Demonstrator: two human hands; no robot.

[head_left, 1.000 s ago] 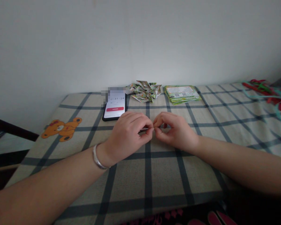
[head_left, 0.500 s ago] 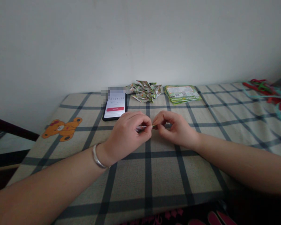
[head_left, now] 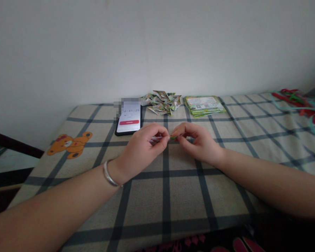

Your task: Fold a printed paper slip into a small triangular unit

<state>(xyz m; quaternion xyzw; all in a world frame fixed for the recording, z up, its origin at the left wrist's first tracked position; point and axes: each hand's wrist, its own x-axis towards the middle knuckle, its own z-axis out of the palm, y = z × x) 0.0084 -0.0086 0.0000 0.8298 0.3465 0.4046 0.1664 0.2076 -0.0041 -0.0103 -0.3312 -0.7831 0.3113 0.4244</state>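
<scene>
Workpiece: a thin strip [head_left: 174,138], apparently folded paper, spanning the gap between the two hands. The left hand [head_left: 144,141] is clamped on one end between thumb and forefinger; the right hand [head_left: 199,141] is closed by its fingertips on the other. Most of the strip is covered by the fingers.

Handling (judged): very light; flexible along its length, stiffer across any fold; possibly slick if the stock is coated; liable to crease or tear under a hard pull. Grip: fingertip pinch at the ends, close to the edges, with low force.

Surroundings: just beyond the left hand lies a phone [head_left: 128,119]; its timer digits read 31:25, with the leading figure unclear and the red button's caption too small to read. Ahead of and between both hands is a pile of folded printed pieces [head_left: 161,105]. Beyond the right hand is a stack of green leaflets [head_left: 204,105] bearing small print and square codes, illegible here. No brand can be made out. Left of the left hand, a bear figure [head_left: 69,144] lies on the checked tablecloth [head_left: 144,196].
</scene>
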